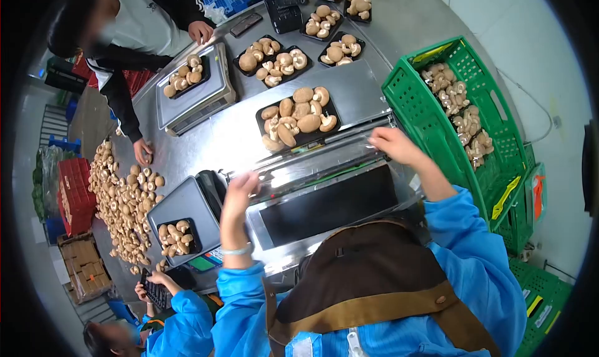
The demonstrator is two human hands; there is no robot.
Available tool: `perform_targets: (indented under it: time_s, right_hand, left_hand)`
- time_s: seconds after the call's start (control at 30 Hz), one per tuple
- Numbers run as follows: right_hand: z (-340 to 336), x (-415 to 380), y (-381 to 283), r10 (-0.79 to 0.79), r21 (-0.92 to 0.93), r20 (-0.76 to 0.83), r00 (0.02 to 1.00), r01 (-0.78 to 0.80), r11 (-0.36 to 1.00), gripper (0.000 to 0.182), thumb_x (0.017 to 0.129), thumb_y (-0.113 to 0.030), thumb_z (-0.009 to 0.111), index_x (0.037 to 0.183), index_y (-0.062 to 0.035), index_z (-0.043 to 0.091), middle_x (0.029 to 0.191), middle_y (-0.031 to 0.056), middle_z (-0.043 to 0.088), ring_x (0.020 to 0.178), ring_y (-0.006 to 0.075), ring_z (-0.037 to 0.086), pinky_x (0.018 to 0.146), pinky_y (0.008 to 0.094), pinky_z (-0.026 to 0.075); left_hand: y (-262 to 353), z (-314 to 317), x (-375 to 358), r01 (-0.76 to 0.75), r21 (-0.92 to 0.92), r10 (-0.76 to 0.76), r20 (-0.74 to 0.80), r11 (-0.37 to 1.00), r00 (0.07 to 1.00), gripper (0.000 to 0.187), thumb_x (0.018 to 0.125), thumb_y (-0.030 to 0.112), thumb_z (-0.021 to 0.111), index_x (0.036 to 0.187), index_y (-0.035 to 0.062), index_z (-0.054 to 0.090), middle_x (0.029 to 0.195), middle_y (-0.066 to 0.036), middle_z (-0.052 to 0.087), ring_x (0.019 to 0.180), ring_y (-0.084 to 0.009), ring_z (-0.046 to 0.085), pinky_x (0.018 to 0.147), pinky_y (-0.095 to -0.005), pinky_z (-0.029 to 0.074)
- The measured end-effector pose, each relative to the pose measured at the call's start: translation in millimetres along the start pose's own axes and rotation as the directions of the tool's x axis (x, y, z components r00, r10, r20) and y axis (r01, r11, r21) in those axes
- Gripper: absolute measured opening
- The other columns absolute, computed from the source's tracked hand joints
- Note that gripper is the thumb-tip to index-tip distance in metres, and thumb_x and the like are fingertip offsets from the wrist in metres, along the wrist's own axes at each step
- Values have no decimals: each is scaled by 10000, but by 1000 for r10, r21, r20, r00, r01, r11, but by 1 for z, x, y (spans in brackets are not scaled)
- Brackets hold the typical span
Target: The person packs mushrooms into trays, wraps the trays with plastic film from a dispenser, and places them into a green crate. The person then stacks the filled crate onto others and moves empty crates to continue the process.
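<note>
Both hands are over the wrapping machine (327, 204), with its black plate nearest my body. A sheet of clear plastic film (312, 170) spans the gap between them. My left hand (242, 193) is pinched at the film's left end, somewhat blurred. At the right end, my right hand (397, 146) has thumb and fingers pressed together on the film. Just beyond the film lies a black tray (332, 112) heaped with shiitake mushrooms (307, 122); neither hand touches it.
Filled mushroom trays (272, 61) stand at the back. A green crate (499, 107) holds wrapped packs on the right. Loose mushrooms (125, 195) are piled left, near two scales (193, 89). One co-worker's hand (143, 151) is by the pile; another co-worker (181, 319) holds black trays.
</note>
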State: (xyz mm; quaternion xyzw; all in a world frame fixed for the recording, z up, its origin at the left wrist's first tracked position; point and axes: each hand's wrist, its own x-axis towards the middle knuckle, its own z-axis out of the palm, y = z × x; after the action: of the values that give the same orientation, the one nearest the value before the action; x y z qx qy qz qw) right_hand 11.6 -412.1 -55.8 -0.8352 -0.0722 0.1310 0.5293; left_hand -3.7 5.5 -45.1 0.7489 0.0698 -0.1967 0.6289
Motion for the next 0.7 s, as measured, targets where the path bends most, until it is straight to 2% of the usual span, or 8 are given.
perform_targets:
  time_s: [0.03,0.13,0.2,0.27,0.33,0.4,0.47,0.7]
  right_hand:
    - [-18,-10,-23,46,409,177,983,-116,905,287,956,-261,547,788,-31,518,629,30,461,572,126,396,558,299,362]
    - [-37,-11,-61,-116,803,212,970,-105,587,261,978,-250,508,821,-42,485,626,28,437,570,126,380,555,294,348]
    - [-36,23,-81,-301,896,-60,952,184,403,223,987,-208,479,836,-45,489,698,73,538,651,148,493,615,311,409]
    - [-22,64,-112,10,831,-417,909,377,409,189,991,-177,466,861,-46,507,835,145,634,806,214,601,710,343,466]
    - [-11,119,-91,-136,666,-431,892,416,619,145,995,-159,464,920,-41,504,1094,193,649,1024,273,612,936,361,448]
    - [8,168,-47,-199,200,-392,898,294,935,121,978,-145,483,965,-29,515,1006,165,672,952,281,636,874,373,473]
    - [27,191,-13,-131,-203,-249,959,80,976,147,953,-167,507,964,-21,494,914,173,666,891,327,642,791,407,486]
    - [31,176,-30,-85,-154,59,995,93,984,291,907,-275,549,975,2,610,950,231,625,948,397,585,826,425,459]
  left_hand:
    - [27,-5,-14,-15,-280,25,33,960,999,213,930,210,558,773,68,529,686,-17,544,649,-135,483,634,-263,405]
    - [74,-34,-15,-82,-414,161,158,907,974,242,935,286,562,830,77,501,663,-90,578,590,-183,542,596,-281,436]
    - [99,-40,10,-220,-656,435,184,722,882,171,947,206,540,875,51,522,867,-140,646,817,-241,630,752,-328,487]
    - [137,-7,35,-368,-728,319,-213,578,923,175,976,225,506,910,63,504,1071,-225,636,1029,-315,608,925,-405,458]
    - [115,-1,99,-550,-513,522,-215,659,826,181,1000,233,467,947,64,502,1238,-227,576,1170,-333,542,1047,-431,377]
    - [66,4,158,-575,19,565,-220,818,795,195,991,239,483,959,47,494,1158,-196,627,1097,-328,590,972,-404,429]
    - [53,25,160,-270,465,364,-123,843,923,172,977,211,493,978,40,474,1031,-192,653,976,-321,628,870,-389,466]
    - [42,11,154,-179,42,177,54,983,983,237,980,191,524,1116,7,587,956,-16,614,889,-107,544,809,-250,436]
